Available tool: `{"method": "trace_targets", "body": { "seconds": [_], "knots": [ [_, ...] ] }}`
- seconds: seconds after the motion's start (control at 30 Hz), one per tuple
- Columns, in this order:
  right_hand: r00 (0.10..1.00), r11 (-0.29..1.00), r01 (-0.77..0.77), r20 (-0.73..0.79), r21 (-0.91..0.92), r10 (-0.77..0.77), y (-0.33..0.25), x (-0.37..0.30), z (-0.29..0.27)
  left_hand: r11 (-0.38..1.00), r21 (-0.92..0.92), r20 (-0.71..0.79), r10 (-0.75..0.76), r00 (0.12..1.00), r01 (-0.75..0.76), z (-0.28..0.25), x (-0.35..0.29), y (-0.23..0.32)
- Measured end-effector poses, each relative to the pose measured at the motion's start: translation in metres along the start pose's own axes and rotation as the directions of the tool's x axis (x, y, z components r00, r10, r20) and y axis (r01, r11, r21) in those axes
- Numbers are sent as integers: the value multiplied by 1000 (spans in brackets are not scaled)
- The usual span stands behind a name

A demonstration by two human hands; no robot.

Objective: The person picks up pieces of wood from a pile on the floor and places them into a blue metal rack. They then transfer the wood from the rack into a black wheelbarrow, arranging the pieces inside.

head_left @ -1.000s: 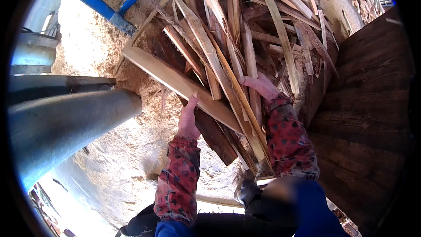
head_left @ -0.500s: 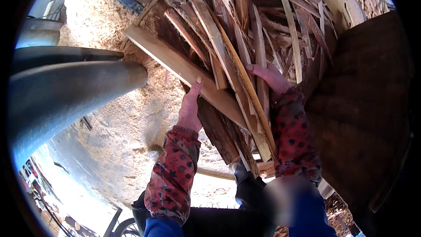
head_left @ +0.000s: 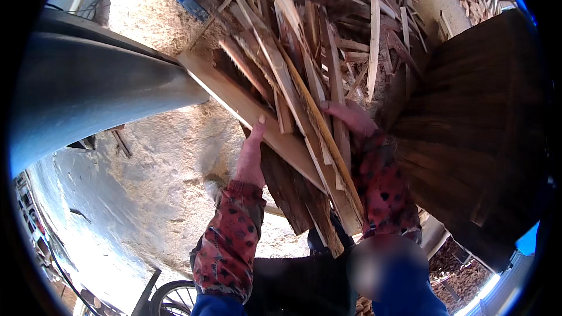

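Both hands slid up the plank bundle (head_left: 293, 111), left hand (head_left: 252, 155) at its edge

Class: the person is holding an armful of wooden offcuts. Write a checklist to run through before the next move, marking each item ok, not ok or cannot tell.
1. Left hand gripping the broad plank: ok.
2. Right hand on the bundle of thin slats: ok.
3. Slats lying parallel: not ok, they splay out.
4. Plank clear of the grey metal pipe: cannot tell.
5. Sawdust-covered ground free of scraps: not ok.
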State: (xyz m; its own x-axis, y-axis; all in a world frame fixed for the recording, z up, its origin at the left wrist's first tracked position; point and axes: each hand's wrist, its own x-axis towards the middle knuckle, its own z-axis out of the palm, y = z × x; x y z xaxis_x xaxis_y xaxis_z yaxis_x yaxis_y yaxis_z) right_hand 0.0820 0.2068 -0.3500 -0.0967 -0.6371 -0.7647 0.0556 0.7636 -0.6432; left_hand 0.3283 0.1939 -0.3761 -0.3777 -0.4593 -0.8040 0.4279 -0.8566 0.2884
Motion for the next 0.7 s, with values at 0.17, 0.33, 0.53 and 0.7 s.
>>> {"method": "trace_targets", "body": {
  "seconds": [0.17,0.33,0.53,0.7],
  "knots": [
    [992,983,-52,120,174,31,-14,-58,33,999,31,-61,-28,998,30,-9,-52,0],
    [997,979,-71,28,191,66,-2,-106,40,983,182,-158,16,987,13,10,-106,4],
    [984,986,-67,-156,150,90,-4,-174,61,977,140,-107,-144,984,158,-15,-139,-18],
    [992,993,-81,-86,84,88,2,-238,73,974,12,-54,-225,973,226,-14,-210,-36]
  ]
}}
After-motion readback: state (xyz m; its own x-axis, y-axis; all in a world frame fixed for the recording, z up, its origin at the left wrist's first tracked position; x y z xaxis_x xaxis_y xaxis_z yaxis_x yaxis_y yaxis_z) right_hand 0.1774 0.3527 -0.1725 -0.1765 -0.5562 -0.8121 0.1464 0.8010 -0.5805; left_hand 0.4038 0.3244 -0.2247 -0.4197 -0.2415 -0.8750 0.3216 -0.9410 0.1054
